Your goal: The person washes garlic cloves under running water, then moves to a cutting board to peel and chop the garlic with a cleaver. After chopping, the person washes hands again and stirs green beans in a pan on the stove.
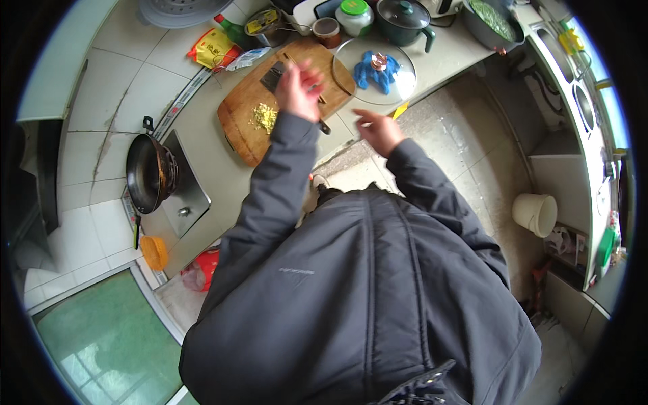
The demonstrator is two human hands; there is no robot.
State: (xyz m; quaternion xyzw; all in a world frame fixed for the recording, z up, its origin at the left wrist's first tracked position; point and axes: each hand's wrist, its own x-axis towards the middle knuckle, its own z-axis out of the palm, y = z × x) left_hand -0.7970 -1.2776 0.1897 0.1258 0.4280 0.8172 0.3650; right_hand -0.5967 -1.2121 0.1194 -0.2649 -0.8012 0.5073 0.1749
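My left hand, blurred, is raised over a wooden cutting board, its fingers bent and apart with nothing visible in them. Beside it on the board lies a pile of chopped pale-yellow food. A cleaver's dark blade shows just left of that hand; its handle is hard to make out. Another dark handle sticks out past the board's near edge. My right hand hovers off the counter's front edge, fingers slightly spread and holding nothing. Above it, a glass lid overlaps the board's right side, with a blue cloth at its middle.
A black wok is on the stove at left. Along the back are a yellow-red packet, green bottle, green-lidded jar and lidded pot. A basin of greens stands right; a white bucket is lower right.
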